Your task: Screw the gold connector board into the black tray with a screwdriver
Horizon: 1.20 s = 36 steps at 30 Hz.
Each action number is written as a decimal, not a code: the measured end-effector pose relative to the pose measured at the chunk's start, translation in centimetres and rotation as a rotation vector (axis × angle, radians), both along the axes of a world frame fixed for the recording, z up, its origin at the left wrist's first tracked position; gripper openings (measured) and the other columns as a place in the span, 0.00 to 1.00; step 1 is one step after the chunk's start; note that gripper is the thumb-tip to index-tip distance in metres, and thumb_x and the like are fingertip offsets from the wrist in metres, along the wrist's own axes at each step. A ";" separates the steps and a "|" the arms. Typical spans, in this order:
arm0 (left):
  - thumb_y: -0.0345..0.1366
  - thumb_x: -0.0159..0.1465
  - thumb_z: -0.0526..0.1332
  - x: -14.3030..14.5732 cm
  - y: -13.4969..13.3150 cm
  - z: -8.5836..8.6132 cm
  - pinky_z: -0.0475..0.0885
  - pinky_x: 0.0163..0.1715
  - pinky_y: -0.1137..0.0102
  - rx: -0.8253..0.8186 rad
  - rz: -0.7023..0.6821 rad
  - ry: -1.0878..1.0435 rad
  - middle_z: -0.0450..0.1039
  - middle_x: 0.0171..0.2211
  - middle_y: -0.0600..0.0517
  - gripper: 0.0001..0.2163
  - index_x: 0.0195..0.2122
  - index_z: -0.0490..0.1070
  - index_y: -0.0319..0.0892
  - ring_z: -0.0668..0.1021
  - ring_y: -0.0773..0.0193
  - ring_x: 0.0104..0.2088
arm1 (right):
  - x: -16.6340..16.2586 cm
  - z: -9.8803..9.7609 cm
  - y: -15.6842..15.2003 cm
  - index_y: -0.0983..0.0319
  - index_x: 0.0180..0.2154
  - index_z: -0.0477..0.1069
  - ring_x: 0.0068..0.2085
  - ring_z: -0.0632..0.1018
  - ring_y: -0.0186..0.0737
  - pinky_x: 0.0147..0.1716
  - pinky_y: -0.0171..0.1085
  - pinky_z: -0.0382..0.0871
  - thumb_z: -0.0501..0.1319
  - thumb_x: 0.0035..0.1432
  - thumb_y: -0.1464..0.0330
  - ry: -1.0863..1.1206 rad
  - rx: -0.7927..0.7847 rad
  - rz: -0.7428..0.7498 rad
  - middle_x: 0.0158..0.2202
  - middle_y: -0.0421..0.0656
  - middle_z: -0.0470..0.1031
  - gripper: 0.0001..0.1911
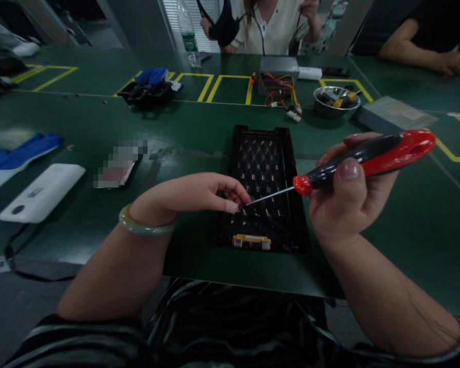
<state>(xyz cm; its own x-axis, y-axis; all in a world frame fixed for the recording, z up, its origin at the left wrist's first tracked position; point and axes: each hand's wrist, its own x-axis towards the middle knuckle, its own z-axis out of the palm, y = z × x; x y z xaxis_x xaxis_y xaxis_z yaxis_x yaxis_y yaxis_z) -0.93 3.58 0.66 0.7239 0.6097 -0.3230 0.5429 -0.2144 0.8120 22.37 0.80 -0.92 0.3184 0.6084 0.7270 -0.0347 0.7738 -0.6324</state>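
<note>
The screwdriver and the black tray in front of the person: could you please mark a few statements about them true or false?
1. The right hand holds a red and black screwdriver. True.
2. The screwdriver's tip points at the steel bowl. False: it points at the left hand's fingertips over the black tray.
3. The left hand wears a bracelet at the wrist. True.
4. The black tray stands upright on its edge. False: it lies flat on the green table.
</note>
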 end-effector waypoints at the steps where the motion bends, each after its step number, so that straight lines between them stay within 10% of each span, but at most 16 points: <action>1: 0.39 0.64 0.63 0.0 0.0 0.0 0.70 0.50 0.70 0.001 0.000 0.002 0.78 0.48 0.53 0.15 0.51 0.75 0.44 0.78 0.63 0.48 | 0.0 0.1 0.0 0.53 0.43 0.72 0.30 0.70 0.31 0.15 0.29 0.59 0.66 0.59 0.62 0.005 0.000 0.006 0.39 0.40 0.68 0.10; 22: 0.35 0.66 0.63 -0.4 0.1 -0.2 0.70 0.51 0.71 -0.044 -0.146 -0.018 0.79 0.49 0.53 0.13 0.52 0.74 0.46 0.79 0.64 0.49 | -0.1 -0.5 -0.2 0.54 0.46 0.70 0.33 0.73 0.33 0.26 0.35 0.70 0.65 0.60 0.62 -0.088 0.036 0.056 0.45 0.41 0.68 0.13; 36: 0.36 0.71 0.57 0.1 -0.9 0.9 0.53 0.60 0.72 0.265 -0.332 0.184 0.81 0.49 0.55 0.13 0.53 0.77 0.48 0.78 0.66 0.50 | -0.5 -1.1 -0.8 0.55 0.49 0.69 0.29 0.73 0.35 0.26 0.38 0.73 0.64 0.62 0.64 -0.201 -0.103 0.254 0.34 0.38 0.71 0.13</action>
